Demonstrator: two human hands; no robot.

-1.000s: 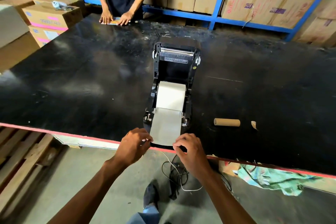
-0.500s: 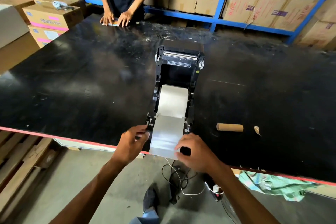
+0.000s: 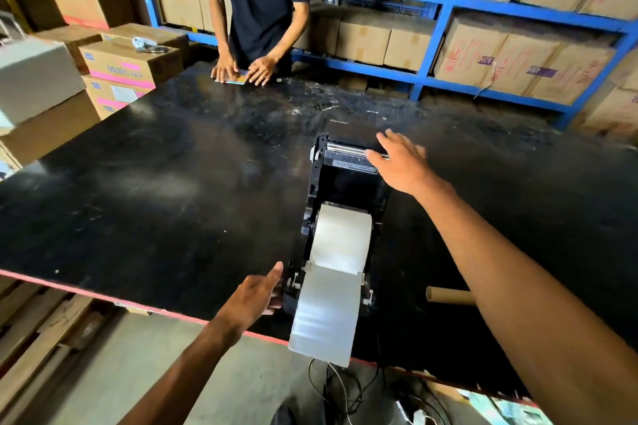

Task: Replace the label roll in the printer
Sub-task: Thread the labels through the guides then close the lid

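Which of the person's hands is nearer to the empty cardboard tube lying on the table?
Left. The left hand rests against the printer's front left side, the tube level with it beyond the printer. The right hand reaches to the raised lid at the far end.

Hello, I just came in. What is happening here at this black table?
A person is loading a label printer on the black table. Its lid is open, a new white label roll sits inside, and the paper strip hangs over the table's near edge. The right hand reaches to the lid; the left hand is at the printer's front left side. An empty cardboard core lies to the right. Another person works at the far edge.
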